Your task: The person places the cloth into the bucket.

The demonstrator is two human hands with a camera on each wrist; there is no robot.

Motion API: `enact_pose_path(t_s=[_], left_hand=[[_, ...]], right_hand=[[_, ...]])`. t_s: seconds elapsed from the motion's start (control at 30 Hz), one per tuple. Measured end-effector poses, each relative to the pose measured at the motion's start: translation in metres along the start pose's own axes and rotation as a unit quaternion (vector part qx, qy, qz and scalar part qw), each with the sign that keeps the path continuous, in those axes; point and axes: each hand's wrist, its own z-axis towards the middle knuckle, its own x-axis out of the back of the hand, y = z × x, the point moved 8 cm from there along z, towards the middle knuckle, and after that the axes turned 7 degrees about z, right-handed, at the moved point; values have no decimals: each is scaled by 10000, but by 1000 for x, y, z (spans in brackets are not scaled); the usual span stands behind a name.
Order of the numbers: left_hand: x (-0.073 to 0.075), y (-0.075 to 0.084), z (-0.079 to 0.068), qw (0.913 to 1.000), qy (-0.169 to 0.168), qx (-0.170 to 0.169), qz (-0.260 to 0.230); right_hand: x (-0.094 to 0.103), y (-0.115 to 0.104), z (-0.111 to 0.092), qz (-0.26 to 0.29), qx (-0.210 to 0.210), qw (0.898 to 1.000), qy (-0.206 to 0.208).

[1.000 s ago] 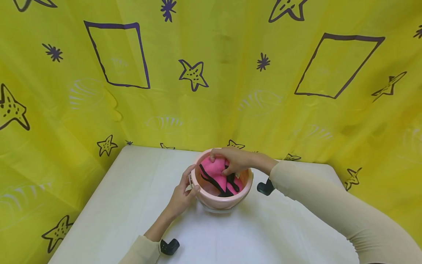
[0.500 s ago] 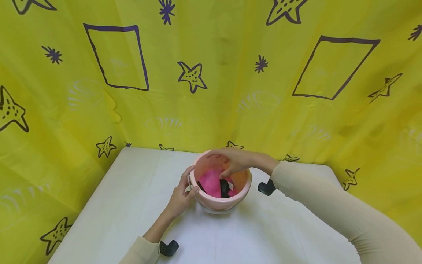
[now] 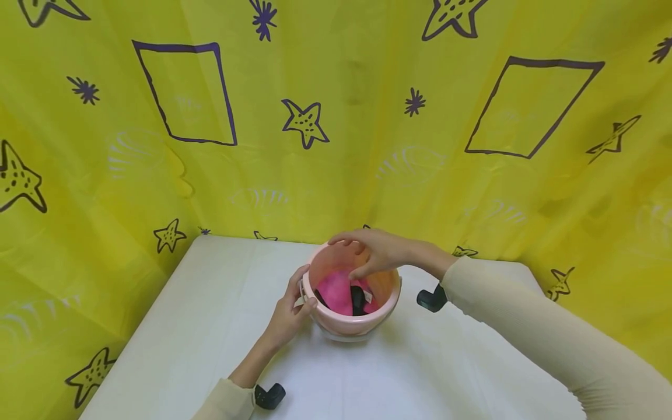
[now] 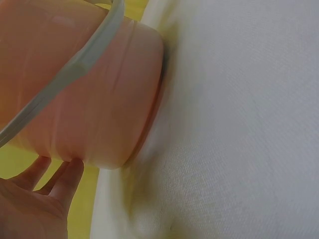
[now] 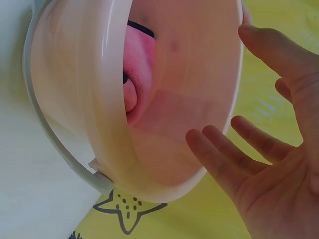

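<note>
A pale pink bucket [image 3: 343, 322] with a light grey handle [image 4: 60, 82] stands on the white table. Inside, low down, lies a pink fabric item [image 3: 336, 293] with black trim and a small white tag; its exact kind cannot be told. My left hand [image 3: 287, 309] holds the bucket's left side, thumb by the front rim and fingers against the outer wall. Above the bucket's opening hovers my right hand [image 3: 379, 249], its fingers spread and loosely bent, with nothing in it. In the right wrist view, the pink item shows partly behind the near rim, apart from the fingers.
Behind the white table [image 3: 231, 286] hangs a yellow curtain [image 3: 346, 175] printed with dark starfish and frames. Dark wrist-worn pieces show beside both sleeves. The bucket stands near the table's back edge.
My right hand has let go of the pink fabric item, which dropped from near the rim to the bucket's bottom. That hand then rose slightly to the right. The left hand has stayed put.
</note>
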Motion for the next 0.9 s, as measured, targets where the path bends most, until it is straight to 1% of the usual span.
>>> enact_pose_path(t_s=[0.17,0.33,0.57,0.77,0.9], left_hand=[[-1,-2,-1,9999,16,-66,-78],[-1,-4,-1,9999,31,-96,-45],[0,-4,-2,9998,52,-197,-34],[1,-2,-1,9997,45,-218,-62],[1,-2,0,9997,28,-228,-49]], right_hand=[[4,-3,-6,118,103,9997,196],[10,-6,-12,-4,329,9983,479],[21,-2,-22,-190,441,9955,818],[33,-1,-34,-384,654,9902,1170],[40,3,-43,-442,667,9876,1352]])
